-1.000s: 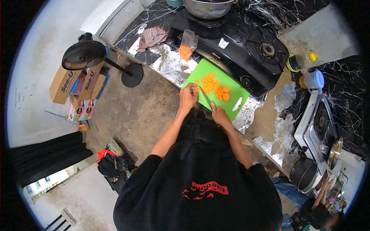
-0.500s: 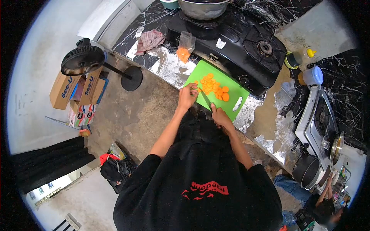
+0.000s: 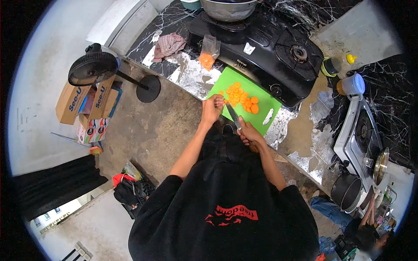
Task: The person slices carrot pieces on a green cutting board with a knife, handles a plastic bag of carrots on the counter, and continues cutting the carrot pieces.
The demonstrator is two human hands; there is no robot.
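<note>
A green cutting board (image 3: 261,96) lies at the counter's front edge, with several orange carrot slices (image 3: 236,94) spread over its middle. My right hand (image 3: 249,132) is closed round the handle of a knife (image 3: 233,115), whose blade points up and left over the board. At the board's left corner is my left hand (image 3: 212,108), its fingers curled together near the knife tip; what they hold, if anything, is too small to tell. A clear plastic bag (image 3: 208,54) with orange pieces inside sits beyond the board.
Behind the board stands a black gas stove (image 3: 265,43) with a metal pot (image 3: 229,9). A crumpled cloth (image 3: 169,46) lies to the left. On the right are a bottle (image 3: 341,64), a lidded container (image 3: 352,84) and a second stove (image 3: 361,130). Another person (image 3: 333,213) is at lower right.
The knife blade has turned, showing more of its flat side, and my right hand has shifted slightly. My left hand has barely moved.
</note>
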